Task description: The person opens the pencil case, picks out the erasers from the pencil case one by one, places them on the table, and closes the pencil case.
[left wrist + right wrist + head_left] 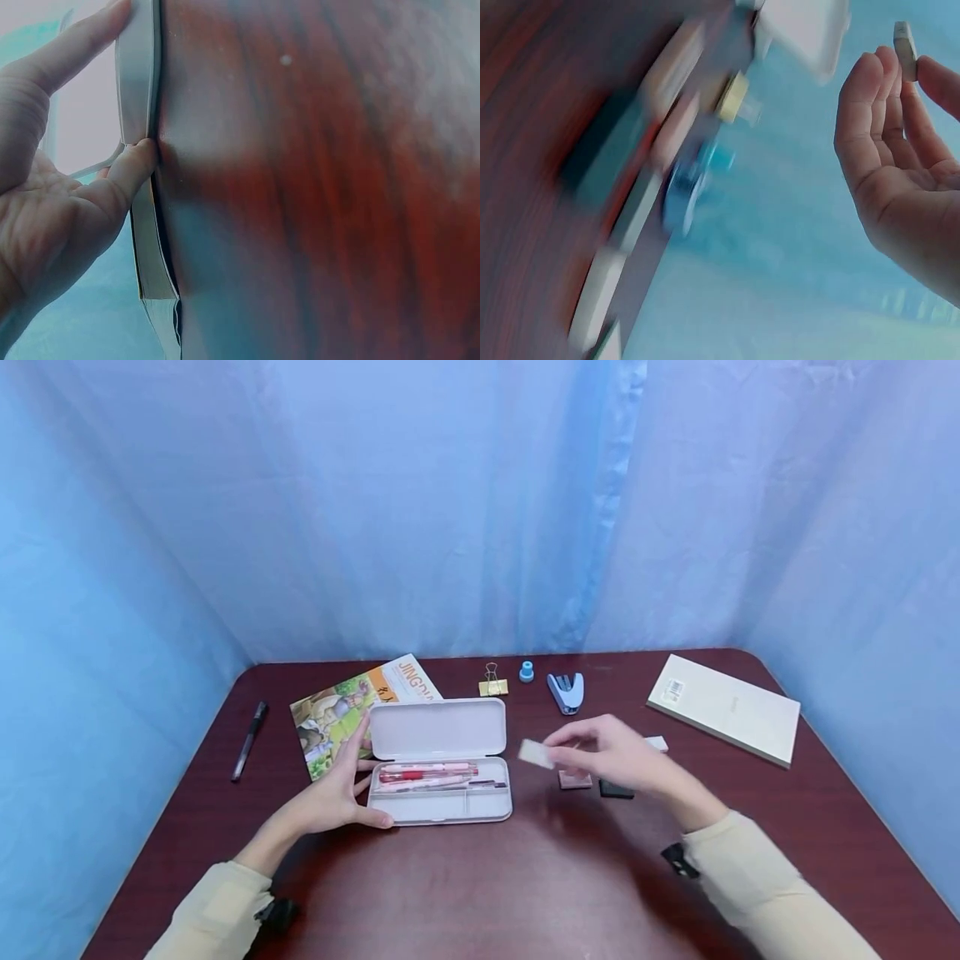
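Observation:
A white pencil case lies with its lid raised, several pink and red pens in its back compartment. My left hand grips the case at its left end, thumb at the front corner and fingers spread along the side and lid. In the left wrist view, fingertips touch the case's edge. Between thumb and fingers my right hand pinches a small white eraser, raised just right of the case. Below that hand sit a pink block and a dark block.
A picture book lies behind the case, a pen at far left. Along the back are a gold binder clip, a small blue object and a blue stapler. A thick cream book lies right, near a white block.

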`<act>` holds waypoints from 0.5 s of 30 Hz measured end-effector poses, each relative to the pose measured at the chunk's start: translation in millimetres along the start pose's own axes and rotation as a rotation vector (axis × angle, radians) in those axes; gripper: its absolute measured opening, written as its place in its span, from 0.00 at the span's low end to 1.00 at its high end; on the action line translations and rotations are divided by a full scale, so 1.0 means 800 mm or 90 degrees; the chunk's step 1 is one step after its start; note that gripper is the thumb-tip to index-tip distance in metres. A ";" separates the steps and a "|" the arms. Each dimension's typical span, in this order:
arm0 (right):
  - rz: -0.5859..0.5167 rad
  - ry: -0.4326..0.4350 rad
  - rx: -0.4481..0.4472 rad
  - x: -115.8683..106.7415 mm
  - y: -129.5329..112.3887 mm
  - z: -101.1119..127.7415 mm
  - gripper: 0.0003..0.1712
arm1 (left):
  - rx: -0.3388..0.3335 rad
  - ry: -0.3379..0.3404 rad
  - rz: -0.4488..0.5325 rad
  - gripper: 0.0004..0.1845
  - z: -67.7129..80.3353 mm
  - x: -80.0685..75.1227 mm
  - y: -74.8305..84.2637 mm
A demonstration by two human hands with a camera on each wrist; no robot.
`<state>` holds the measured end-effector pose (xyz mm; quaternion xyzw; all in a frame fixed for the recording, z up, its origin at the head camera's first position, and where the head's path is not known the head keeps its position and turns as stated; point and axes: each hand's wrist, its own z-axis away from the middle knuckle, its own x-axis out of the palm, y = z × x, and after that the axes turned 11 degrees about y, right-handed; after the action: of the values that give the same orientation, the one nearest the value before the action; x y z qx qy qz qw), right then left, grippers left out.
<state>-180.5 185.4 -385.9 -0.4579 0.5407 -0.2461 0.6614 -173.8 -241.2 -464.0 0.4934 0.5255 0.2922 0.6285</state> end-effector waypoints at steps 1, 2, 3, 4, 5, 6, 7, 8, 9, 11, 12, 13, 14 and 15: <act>0.001 0.010 0.012 -0.012 0.005 0.005 0.14 | -0.001 0.000 0.000 0.79 -0.001 0.000 0.000; 0.003 0.017 0.017 -0.024 0.011 0.009 0.14 | -0.001 -0.001 0.000 0.79 -0.001 -0.001 0.001; 0.002 0.023 0.024 -0.035 0.018 0.014 0.15 | 0.000 -0.001 -0.002 0.78 -0.001 -0.001 0.000; 0.000 0.027 0.035 -0.046 0.025 0.019 0.16 | 0.000 -0.001 -0.002 0.78 -0.001 -0.001 0.000; 0.004 0.031 0.041 -0.057 0.034 0.023 0.16 | 0.001 -0.001 -0.003 0.78 0.000 -0.001 0.000; 0.008 0.035 0.049 -0.066 0.043 0.027 0.17 | 0.000 0.000 -0.001 0.78 0.000 -0.001 -0.001; 0.005 0.039 0.057 -0.076 0.051 0.032 0.18 | 0.003 -0.001 0.001 0.78 0.000 -0.001 -0.001; 0.003 0.045 0.069 -0.084 0.061 0.036 0.19 | 0.005 -0.001 0.000 0.78 0.000 -0.001 0.000; 0.005 0.048 0.077 -0.092 0.070 0.040 0.19 | 0.007 -0.001 0.000 0.77 0.000 -0.001 -0.001; 0.008 0.051 0.092 -0.106 0.088 0.047 0.20 | 0.008 0.000 0.000 0.77 0.000 -0.001 0.000; 0.007 0.051 0.103 -0.113 0.096 0.051 0.20 | 0.008 0.000 0.000 0.77 0.000 -0.001 0.000; 0.005 0.048 0.112 -0.118 0.103 0.053 0.20 | 0.010 0.000 -0.001 0.77 0.001 -0.001 0.000; 0.002 0.041 0.118 -0.123 0.110 0.055 0.20 | 0.009 0.002 -0.003 0.77 0.001 0.000 0.001; -0.001 0.030 0.122 -0.128 0.116 0.057 0.21 | 0.008 0.003 -0.004 0.77 0.001 0.000 0.001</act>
<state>-183.4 327.3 -417.1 -0.3867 0.5300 -0.3079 0.6890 -173.2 -241.2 -463.4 0.4951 0.5307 0.2878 0.6248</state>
